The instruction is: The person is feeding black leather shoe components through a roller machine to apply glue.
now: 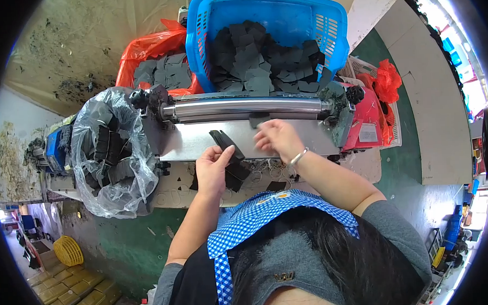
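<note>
My left hand [212, 169] is closed around a small fanned stack of thin black pieces [229, 146], thumb on top. My right hand [280, 141] hovers over the metal plate [200, 140] of a roller machine, fingers apart and slightly blurred. Just beyond its fingertips a single black piece [259, 118] lies at the front of the shiny steel roller [242, 108]. Whether a fingertip still touches that piece, I cannot tell. Below the left hand, more black pieces [237, 177] lie on the table edge, among pale rubber bands [258, 165].
Behind the roller stands a blue basket [200, 62] heaped with dark square pieces [248, 55]. Left of it, a red bag [138, 48] holds grey pieces. A clear plastic bag [122, 202] with bundled black pieces sits at the left. A red machine cover [364, 121] is on the right.
</note>
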A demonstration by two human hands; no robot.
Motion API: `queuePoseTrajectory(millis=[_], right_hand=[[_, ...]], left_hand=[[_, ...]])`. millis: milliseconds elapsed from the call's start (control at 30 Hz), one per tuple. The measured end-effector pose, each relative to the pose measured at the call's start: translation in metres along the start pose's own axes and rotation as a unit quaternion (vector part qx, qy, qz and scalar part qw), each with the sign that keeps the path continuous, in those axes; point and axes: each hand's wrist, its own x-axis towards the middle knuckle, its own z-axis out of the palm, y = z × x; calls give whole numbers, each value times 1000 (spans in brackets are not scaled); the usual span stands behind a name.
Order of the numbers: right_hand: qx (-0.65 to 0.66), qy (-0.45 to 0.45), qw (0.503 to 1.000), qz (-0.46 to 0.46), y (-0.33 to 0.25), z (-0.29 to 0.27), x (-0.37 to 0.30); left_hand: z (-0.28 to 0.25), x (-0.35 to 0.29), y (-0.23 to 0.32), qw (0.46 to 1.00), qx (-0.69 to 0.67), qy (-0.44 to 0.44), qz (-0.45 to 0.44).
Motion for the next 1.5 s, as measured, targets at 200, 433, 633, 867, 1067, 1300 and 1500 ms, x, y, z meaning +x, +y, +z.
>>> queuePoseTrajectory(millis=[200, 433, 633, 867, 1067, 1300, 1500], right_hand=[[-109, -123, 983, -78, 0, 20, -28], [-87, -116, 987, -68, 9, 14, -24], [92, 76, 991, 55, 11, -25, 16], [-173, -97, 980, -4, 1, 10, -22], [-6, 60, 998, -22, 4, -6, 5], [-170, -165, 962, -133, 8, 21, -30], [-76, -108, 988, 76, -1, 14, -20]], left_hand=[[13, -7, -1, 999, -28, 7, -28], [13, -8, 7, 999, -25, 19, -18], [3, -11, 14, 999, 53, -5, 1], [7, -14, 11, 998, 40, -23, -38], [-13, -1, -2, 989, 127, 1, 79], [6, -12, 7, 997, 36, -45, -42], [5, -14, 9, 998, 69, 5, -8]])
